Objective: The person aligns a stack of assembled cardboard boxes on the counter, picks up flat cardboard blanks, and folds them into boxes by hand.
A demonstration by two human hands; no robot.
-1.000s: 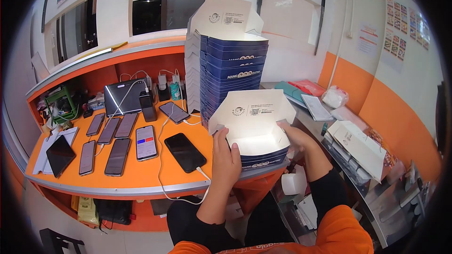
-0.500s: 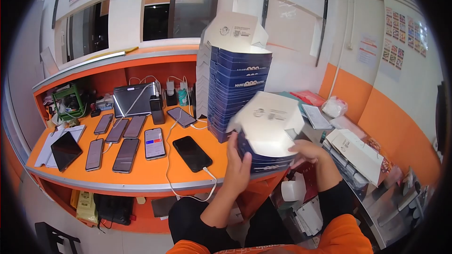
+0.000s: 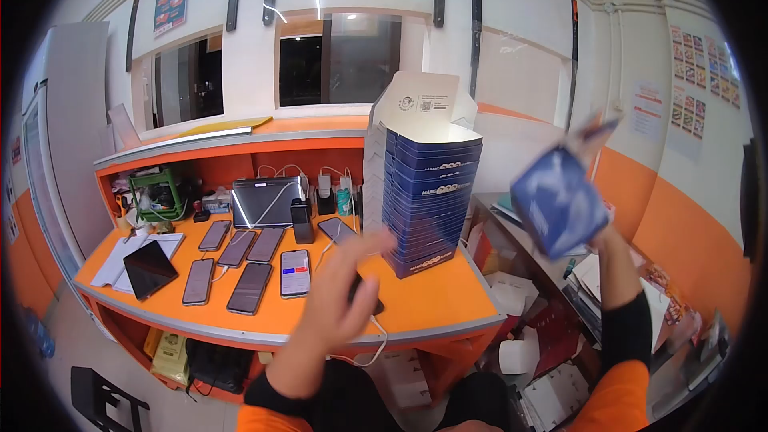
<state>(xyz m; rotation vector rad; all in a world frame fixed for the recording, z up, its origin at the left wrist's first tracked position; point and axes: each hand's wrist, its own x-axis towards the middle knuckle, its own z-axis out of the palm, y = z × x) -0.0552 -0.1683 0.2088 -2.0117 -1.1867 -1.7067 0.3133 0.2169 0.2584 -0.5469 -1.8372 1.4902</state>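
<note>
A blue box (image 3: 560,202), smeared by motion, is held up at the right in my right hand (image 3: 610,242), above the side counter. My left hand (image 3: 342,292) is empty with its fingers apart, over the front of the orange desk (image 3: 436,304), and partly hides a black phone (image 3: 368,294). Behind it and to its right, a tall stack of nested blue boxes (image 3: 432,200) stands upright on the desk. The top box's white lid is raised, showing its white inside.
Several phones (image 3: 250,288), a black tablet (image 3: 150,270) on papers and a laptop (image 3: 268,203) with cables lie at the left of the desk. Papers and flattened cartons (image 3: 656,304) cover the right counter. A black chair (image 3: 104,400) stands at lower left.
The box held between both hands has gone up and right in my right hand, tipped over with its blue outside showing. My left hand has let go and moved left. The view has shifted.
</note>
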